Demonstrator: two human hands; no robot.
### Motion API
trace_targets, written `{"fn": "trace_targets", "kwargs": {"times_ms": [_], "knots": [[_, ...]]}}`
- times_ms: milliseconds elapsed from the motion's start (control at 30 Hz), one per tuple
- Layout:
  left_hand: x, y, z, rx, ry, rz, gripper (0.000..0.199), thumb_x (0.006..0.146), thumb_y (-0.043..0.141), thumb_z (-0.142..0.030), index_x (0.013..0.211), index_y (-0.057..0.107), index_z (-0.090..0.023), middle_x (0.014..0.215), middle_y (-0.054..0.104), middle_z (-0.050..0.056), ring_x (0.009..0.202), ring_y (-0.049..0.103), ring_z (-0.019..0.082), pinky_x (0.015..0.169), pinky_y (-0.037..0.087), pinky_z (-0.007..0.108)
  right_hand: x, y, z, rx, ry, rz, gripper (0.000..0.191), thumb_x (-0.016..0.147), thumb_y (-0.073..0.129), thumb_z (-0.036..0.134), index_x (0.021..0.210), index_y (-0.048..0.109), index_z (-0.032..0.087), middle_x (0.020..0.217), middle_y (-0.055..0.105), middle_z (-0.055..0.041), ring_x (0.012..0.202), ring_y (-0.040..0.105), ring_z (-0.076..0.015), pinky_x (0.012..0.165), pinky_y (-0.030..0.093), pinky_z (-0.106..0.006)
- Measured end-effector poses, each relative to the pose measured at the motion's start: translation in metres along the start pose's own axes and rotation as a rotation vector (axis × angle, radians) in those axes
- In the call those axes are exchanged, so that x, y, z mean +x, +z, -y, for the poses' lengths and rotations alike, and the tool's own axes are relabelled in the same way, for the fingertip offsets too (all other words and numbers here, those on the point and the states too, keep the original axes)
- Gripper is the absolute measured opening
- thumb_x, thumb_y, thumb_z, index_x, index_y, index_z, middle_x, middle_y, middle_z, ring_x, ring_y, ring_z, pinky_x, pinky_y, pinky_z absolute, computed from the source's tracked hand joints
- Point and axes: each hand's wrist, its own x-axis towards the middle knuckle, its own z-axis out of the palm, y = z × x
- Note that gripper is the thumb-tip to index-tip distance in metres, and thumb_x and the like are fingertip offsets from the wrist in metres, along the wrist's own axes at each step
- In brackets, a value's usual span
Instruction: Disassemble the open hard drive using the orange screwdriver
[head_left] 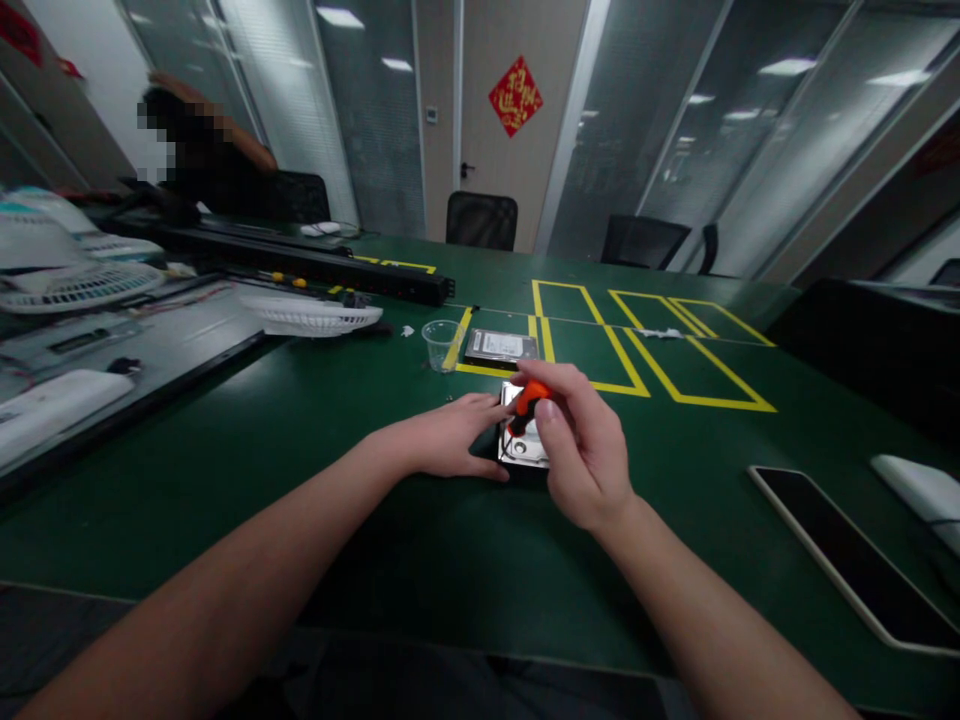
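A silver hard drive (523,450) lies on the green table (420,550) between my hands. My right hand (585,440) is closed around an orange and black screwdriver (534,398), which is held tilted over the drive. Its tip is near the drive's left part. My left hand (457,437) rests at the drive's left edge, thumb and fingers spread along that side. Part of the drive is hidden under my right hand. Just beyond it, a second hard drive (501,346) lies label up near yellow tape, next to a clear plastic cup (442,345).
A phone (855,555) and a white object (919,495) lie at the right. On the left are a large metal panel (187,330), a long black bar (315,262) and white fan covers (311,315). A person (210,150) is at the far left.
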Motion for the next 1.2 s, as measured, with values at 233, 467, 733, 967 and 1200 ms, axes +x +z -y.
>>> {"fn": "trace_targets", "kwargs": {"times_ms": [233, 467, 733, 967, 1200], "knots": [[-0.002, -0.0003, 0.0004, -0.005, -0.031, 0.006, 0.099, 0.101, 0.105, -0.066, 0.183, 0.068, -0.026, 0.191, 0.067, 0.022, 0.181, 0.059, 0.053, 0.151, 0.052, 0.07, 0.001, 0.0007, -0.0018, -0.048, 0.017, -0.012, 0.04, 0.129, 0.063, 0.029, 0.166, 0.079, 0.03, 0.145, 0.092, -0.0134, 0.126, 0.09, -0.0313, 0.109, 0.08, -0.054], [-0.0021, -0.0027, 0.0001, -0.012, 0.02, -0.005, 0.102, 0.101, 0.105, -0.066, 0.189, 0.065, -0.032, 0.186, 0.071, 0.019, 0.179, 0.062, 0.053, 0.149, 0.054, 0.069, 0.0016, 0.0039, -0.0061, -0.071, -0.018, -0.049, 0.033, 0.123, 0.081, 0.029, 0.156, 0.079, 0.03, 0.131, 0.09, -0.0102, 0.11, 0.087, -0.0277, 0.095, 0.078, -0.047], [-0.0033, 0.0014, 0.0055, -0.029, 0.01, -0.019, 0.102, 0.103, 0.103, -0.067, 0.189, 0.063, -0.029, 0.195, 0.063, 0.021, 0.184, 0.059, 0.051, 0.153, 0.05, 0.069, 0.0018, 0.0034, -0.003, -0.075, 0.006, -0.011, 0.035, 0.126, 0.076, 0.033, 0.161, 0.079, 0.03, 0.137, 0.092, -0.0114, 0.112, 0.089, -0.0285, 0.099, 0.08, -0.048], [-0.0016, 0.0024, 0.0052, -0.019, 0.018, -0.025, 0.101, 0.1, 0.104, -0.069, 0.184, 0.067, -0.027, 0.192, 0.067, 0.022, 0.183, 0.06, 0.052, 0.152, 0.051, 0.071, 0.0011, 0.0037, -0.0027, -0.07, 0.017, -0.018, 0.037, 0.13, 0.065, 0.032, 0.163, 0.079, 0.031, 0.139, 0.092, -0.0123, 0.115, 0.09, -0.0295, 0.099, 0.081, -0.05], [-0.0024, -0.0011, 0.0024, -0.007, 0.041, -0.019, 0.101, 0.102, 0.102, -0.068, 0.187, 0.066, -0.03, 0.182, 0.073, 0.019, 0.179, 0.063, 0.053, 0.149, 0.054, 0.068, 0.0011, 0.0046, -0.0043, -0.079, 0.032, -0.053, 0.023, 0.124, 0.08, 0.038, 0.146, 0.079, 0.03, 0.119, 0.089, -0.0073, 0.098, 0.087, -0.0262, 0.086, 0.078, -0.044]]}}
